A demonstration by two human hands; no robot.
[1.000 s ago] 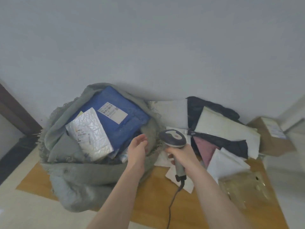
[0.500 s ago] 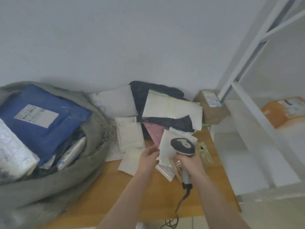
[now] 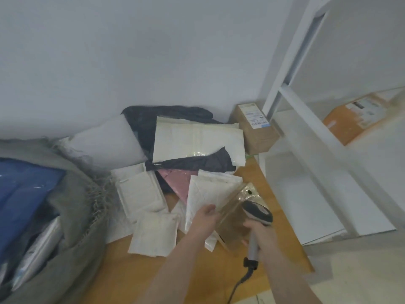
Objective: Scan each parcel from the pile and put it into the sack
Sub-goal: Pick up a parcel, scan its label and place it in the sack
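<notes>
Item: clear brownish parcel [image 3: 235,212], flat, glossy, atop white mailers. Our left hand [image 3: 205,219] pinches its edge; our right hand [image 3: 262,236] wraps fingers round the scanner [image 3: 257,212].

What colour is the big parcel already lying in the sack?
Blue: the parcel lies in the grey sack at the left edge of the head view.

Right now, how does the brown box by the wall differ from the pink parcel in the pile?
The brown box is a stiff carton; the pink parcel is a flat soft bag. The box stands apart at the pile's far right edge by the shelf, fully visible; the pink parcel lies half buried under dark and white mailers. The box shows a white label; none shows on the pink parcel. Neither is in the sack.
</notes>
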